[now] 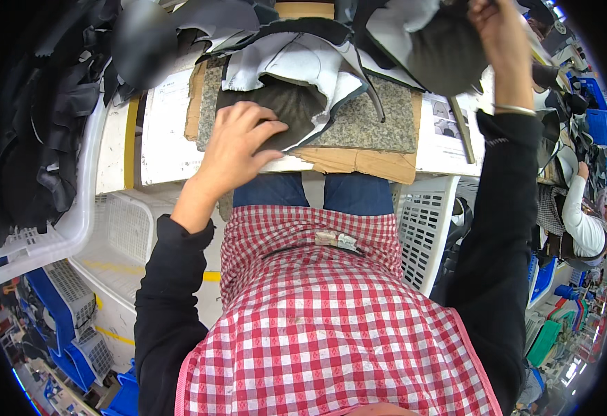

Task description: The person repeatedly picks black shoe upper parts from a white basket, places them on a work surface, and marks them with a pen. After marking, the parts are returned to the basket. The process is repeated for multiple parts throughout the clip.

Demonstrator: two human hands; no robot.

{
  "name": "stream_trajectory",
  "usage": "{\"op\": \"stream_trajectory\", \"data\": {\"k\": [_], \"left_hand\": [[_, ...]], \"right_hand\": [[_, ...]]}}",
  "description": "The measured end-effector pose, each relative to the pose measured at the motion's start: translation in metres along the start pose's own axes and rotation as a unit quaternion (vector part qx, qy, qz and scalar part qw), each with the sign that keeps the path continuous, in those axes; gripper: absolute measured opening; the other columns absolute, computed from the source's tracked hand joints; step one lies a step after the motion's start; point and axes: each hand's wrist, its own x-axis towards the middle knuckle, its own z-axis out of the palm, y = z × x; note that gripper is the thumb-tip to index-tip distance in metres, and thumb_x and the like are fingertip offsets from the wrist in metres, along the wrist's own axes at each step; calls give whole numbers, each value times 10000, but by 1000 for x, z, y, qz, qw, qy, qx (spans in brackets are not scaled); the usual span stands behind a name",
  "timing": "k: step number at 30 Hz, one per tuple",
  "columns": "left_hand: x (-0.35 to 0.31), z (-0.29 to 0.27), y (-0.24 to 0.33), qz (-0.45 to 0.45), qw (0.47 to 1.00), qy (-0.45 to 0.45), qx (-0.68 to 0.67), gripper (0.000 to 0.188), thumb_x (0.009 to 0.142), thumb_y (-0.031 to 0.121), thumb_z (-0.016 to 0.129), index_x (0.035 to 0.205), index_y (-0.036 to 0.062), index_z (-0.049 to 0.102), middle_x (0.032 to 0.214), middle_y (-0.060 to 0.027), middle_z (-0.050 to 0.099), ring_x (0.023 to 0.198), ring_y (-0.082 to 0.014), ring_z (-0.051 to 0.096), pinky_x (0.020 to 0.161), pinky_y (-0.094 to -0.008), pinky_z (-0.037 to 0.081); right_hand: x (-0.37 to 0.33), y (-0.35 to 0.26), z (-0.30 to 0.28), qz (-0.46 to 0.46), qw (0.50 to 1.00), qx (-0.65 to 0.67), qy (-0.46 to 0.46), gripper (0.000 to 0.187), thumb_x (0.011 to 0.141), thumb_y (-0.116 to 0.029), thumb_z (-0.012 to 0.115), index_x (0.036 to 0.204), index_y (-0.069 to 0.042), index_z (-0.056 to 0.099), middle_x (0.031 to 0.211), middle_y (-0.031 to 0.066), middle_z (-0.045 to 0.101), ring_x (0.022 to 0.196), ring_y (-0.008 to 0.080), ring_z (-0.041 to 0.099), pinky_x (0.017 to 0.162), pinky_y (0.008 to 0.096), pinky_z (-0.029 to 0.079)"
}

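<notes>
While left hand [237, 142] flattens dark piece [286, 111] pointing right, right hand [494, 28] fingers grip fabric [446, 55].

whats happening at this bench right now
A person in a red checked apron is working with cut fabric pieces at a bench. The left hand presses flat on a dark grey piece lying on a speckled stone slab. The right hand is raised, gripping another dark piece from the heap behind. White plastic baskets stand on either side of the knees, and another person sits far right.
</notes>
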Motion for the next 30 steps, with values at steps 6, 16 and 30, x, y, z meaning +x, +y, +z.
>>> {"op": "stream_trajectory", "data": {"k": [6, 16, 30], "left_hand": [[15, 23, -43, -27, 998, 41, 47, 300, 802, 250, 812, 1041, 114, 691, 1013, -51, 645, 991, -294, 640, 820, -420, 520], [187, 106, -22, -235, 967, -83, -53, 529, 853, 415, 766, 1185, 4, 734, 1122, -244, 737, 1045, -395, 710, 922, -433, 549], [172, 110, -47, -249, 940, -74, -222, 678, 796, 436, 817, 1281, -22, 693, 1228, -222, 722, 1122, -338, 699, 973, -382, 529]], "right_hand": [[-131, 68, 83, -134, 965, -227, 7, 467, 1123, -283, 435, 969, 0, 773, 616, -28, 477, 562, 60, 412, 557, 245, 345], [-176, 144, 121, 125, 988, -85, 26, 253, 985, -222, 735, 972, -59, 542, 768, -41, 538, 708, 27, 444, 627, 216, 379], [-172, 166, 124, 47, 938, -336, 73, 286, 933, -246, 788, 861, -23, 624, 713, 53, 682, 646, 102, 608, 585, 291, 488]]}}
